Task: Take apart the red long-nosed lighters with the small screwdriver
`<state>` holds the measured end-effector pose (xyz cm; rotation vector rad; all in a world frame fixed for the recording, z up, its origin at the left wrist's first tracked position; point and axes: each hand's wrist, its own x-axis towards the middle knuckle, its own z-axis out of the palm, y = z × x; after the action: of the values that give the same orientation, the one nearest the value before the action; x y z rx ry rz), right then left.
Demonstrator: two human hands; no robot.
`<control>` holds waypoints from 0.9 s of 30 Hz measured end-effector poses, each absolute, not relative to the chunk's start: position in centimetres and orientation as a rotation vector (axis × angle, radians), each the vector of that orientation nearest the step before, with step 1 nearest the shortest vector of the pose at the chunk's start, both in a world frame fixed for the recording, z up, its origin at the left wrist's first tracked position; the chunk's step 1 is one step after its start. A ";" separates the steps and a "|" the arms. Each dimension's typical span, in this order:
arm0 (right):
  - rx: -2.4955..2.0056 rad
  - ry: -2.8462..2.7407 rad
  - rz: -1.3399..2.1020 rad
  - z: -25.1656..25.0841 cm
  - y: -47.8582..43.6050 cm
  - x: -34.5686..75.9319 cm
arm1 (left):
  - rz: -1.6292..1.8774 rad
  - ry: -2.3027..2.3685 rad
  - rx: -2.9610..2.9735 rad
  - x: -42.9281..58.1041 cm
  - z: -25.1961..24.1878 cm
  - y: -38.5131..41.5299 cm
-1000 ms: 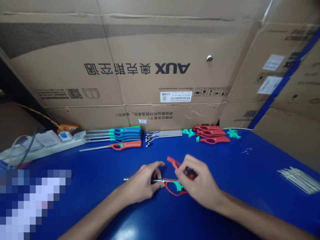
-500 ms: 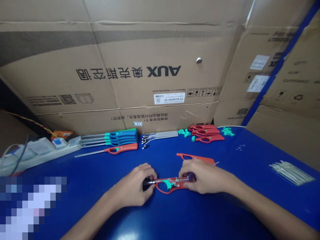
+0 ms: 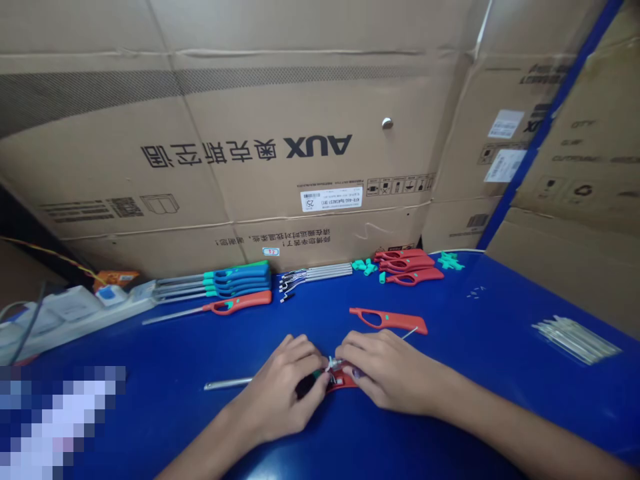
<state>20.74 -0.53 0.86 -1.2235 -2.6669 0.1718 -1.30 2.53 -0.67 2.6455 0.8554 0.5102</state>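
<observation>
Low over the blue table, both hands work close together on one red lighter handle half with its inside facing up. My left hand is closed around its left end, fingertips by a thin white wire. Out from under that hand a metal lighter tube points left. My right hand is closed at the other end, its fingers on a purple translucent part, mostly hidden. The trigger area is covered by my left fingers. Just beyond my right hand lies another red handle half, with a thin white stick nearby.
Assembled lighters lie at the back left beside a power strip. Metal tubes with wires, red handle halves and green pieces line the back. Clear slim parts lie right. Cardboard walls the back.
My left hand has moved right along the lighter, toward my right hand, covering the green trigger and baring the metal tube. The right fingers have shifted left on the handle half. The view has shifted slightly.
</observation>
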 end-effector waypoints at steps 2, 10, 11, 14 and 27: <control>-1.206 -2.679 0.150 0.9 -0.5 20.8 | 0.499 0.842 2.661 -1.3 -0.6 2.5; -1.217 -2.686 0.060 1.0 -0.1 21.2 | 0.620 0.736 2.759 -1.2 -0.9 3.1; -1.208 -2.687 0.054 1.1 0.0 21.3 | 0.651 0.717 2.774 -1.2 -0.9 3.0; -1.232 -2.623 0.011 2.0 0.8 22.8 | 0.750 0.657 2.805 -1.5 -0.7 3.0; -2.193 -1.602 -0.273 1.4 -7.7 44.2 | 0.581 0.783 2.769 -1.9 -0.8 3.3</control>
<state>44.20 -7.72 1.36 -2.1931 -1.6025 -0.2725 -1.88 3.29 -0.80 2.7693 0.7832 0.5813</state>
